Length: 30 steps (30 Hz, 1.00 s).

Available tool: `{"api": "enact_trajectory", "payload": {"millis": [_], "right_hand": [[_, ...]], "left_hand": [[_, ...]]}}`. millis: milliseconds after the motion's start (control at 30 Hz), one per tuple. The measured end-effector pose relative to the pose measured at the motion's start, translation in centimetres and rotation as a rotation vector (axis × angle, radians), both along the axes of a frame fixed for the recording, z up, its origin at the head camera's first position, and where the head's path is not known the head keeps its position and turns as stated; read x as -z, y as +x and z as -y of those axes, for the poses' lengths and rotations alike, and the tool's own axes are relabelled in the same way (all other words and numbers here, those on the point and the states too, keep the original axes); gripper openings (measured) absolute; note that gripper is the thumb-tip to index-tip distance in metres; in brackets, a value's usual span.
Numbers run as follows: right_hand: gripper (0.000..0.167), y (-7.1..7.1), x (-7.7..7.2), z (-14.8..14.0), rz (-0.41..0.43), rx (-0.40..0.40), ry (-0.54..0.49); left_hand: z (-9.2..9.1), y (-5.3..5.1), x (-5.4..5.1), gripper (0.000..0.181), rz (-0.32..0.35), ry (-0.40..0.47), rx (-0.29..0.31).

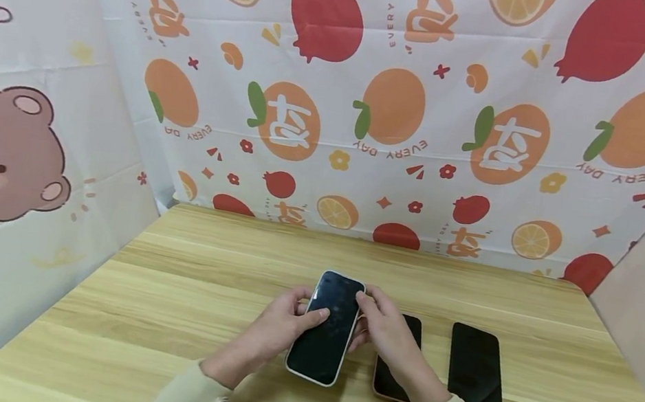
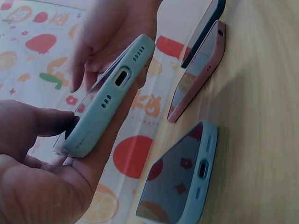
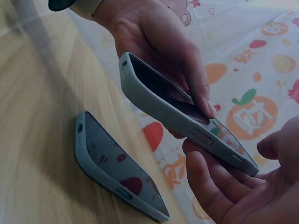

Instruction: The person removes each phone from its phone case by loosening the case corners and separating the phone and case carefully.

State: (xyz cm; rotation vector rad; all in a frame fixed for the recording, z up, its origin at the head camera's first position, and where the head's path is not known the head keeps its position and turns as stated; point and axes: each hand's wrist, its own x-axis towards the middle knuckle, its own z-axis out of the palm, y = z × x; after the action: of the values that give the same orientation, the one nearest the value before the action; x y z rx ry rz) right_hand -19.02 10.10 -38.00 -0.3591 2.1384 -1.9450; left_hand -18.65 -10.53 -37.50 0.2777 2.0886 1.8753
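A smartphone (image 1: 334, 331) in a pale case is held above the table, screen up. My left hand (image 1: 282, 323) grips its left side, thumb on the glass and fingers behind. My right hand (image 1: 387, 329) holds the upper right edge; in the right wrist view its fingers curl under the case (image 3: 163, 114) and its thumb stands off the screen. The charging port end of the case (image 2: 110, 93) faces the left wrist camera. Below it on the table lies another phone (image 2: 175, 175) in a light blue case, not distinguishable in the head view.
A pink-cased phone (image 1: 390, 378) lies beneath my right forearm, partly covered. Farther right rests a black phone (image 1: 475, 373). The wooden table (image 1: 167, 317) ends at a fruit-printed cloth (image 1: 336, 113) behind and a bear-printed cloth (image 1: 87, 145) at the left.
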Motion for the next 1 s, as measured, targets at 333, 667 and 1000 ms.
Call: {"api": "enact_trajectory", "payload": {"millis": [333,667,1000], "right_hand": [[0.054,-0.4,0.3,-2.2,0.006,0.054,-0.043],[0.052,-0.5,0.2,-2.7,-0.052,0.035,-0.134],[0.04,-0.5,0.5,-2.8,-0.008,-0.12,-0.373]], "left_hand": [[-2.0,0.2,0.2,0.04,0.028,0.033,0.065],[-1.6,-0.1,0.4,0.041,0.008,0.021,0.138],[-1.4,0.2,0.0,0.038,0.076,0.131,0.171]]}}
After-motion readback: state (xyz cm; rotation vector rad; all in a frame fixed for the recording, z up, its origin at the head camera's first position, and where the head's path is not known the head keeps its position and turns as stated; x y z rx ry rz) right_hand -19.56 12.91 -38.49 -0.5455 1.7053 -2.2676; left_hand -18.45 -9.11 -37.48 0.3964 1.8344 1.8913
